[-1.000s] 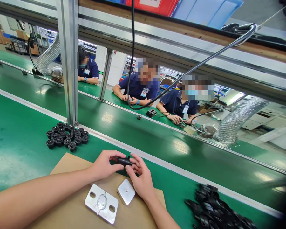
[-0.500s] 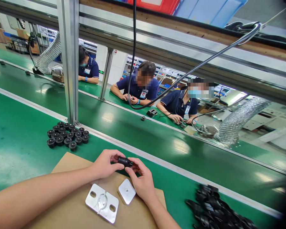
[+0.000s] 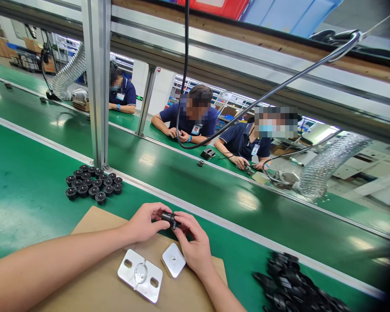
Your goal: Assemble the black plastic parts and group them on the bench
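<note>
My left hand (image 3: 143, 223) and my right hand (image 3: 193, 245) meet over the far edge of a brown cardboard sheet (image 3: 94, 286). Together they pinch a small black plastic part (image 3: 169, 218), the left fingers on its left end, the right fingers on its right end. Just below the hands lie two metal plates on the cardboard: a rectangular one with holes and a round boss (image 3: 139, 275) and a smaller square one (image 3: 173, 259).
A cluster of several black round caps (image 3: 93, 183) stands on the green bench to the left, beside an aluminium post (image 3: 97, 82). A heap of black parts (image 3: 295, 288) lies at the right. Beyond the conveyor belt (image 3: 214, 190), three other people sit working. A black cable (image 3: 182, 86) hangs overhead.
The black part has turned slightly between my fingers, and the right fingers have closed in further over it. Both hands stay in the same spot.
</note>
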Motion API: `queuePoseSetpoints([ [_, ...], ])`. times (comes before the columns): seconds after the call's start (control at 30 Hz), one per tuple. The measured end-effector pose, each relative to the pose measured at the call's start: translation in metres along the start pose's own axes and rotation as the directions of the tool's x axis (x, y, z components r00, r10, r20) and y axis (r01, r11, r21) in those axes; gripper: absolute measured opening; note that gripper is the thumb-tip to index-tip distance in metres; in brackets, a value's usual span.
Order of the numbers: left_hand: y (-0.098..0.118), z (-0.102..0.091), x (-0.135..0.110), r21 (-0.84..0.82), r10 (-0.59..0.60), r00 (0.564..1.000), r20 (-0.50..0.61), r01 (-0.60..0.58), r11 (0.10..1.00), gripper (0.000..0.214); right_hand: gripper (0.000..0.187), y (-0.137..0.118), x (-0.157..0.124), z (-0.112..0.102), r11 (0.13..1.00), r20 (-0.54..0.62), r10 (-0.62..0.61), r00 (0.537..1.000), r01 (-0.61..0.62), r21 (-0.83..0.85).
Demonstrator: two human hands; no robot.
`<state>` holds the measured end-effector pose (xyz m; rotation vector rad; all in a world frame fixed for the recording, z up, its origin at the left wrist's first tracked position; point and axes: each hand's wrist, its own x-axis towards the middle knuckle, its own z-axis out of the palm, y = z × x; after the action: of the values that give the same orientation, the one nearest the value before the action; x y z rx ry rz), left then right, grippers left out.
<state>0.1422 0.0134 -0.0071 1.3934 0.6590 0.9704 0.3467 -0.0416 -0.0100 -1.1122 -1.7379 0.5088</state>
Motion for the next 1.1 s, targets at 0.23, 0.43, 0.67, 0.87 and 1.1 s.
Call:
queuePoseSetpoints([
  [0.23,-0.001,-0.001,-0.0002,0.019,0.016,1.0,0.005,-0.016,1.0,0.038,0.023,-0.0024,0.0018,0.0007,1.0,0.008,-0.009,1.0,0.009,0.002],
  [0.43,-0.0001,-0.0007,-0.002,0.111,0.057,0.998,-0.014,-0.055,0.992,0.036,0.024,-0.0046,0.0016,0.0022,0.995,0.0,0.098,0.995,-0.098,-0.001],
  [0.67,0.0012,0.0015,-0.004,0.15,0.143,0.99,-0.006,-0.141,0.979,0.031,0.036,-0.0026,-0.0005,0.0035,0.979,-0.006,0.202,0.979,-0.202,-0.006],
  [0.87,0.0007,0.0049,-0.0058,0.169,0.123,0.992,-0.023,-0.117,0.979,0.031,0.027,-0.009,0.0009,0.0037,0.984,-0.017,0.176,0.984,-0.176,-0.019],
  [1.1,-0.0007,0.0059,-0.0055,0.145,0.087,0.996,-0.035,-0.081,0.986,0.032,0.025,-0.0077,0.0009,0.0032,0.996,-0.014,0.093,0.996,-0.093,-0.012],
])
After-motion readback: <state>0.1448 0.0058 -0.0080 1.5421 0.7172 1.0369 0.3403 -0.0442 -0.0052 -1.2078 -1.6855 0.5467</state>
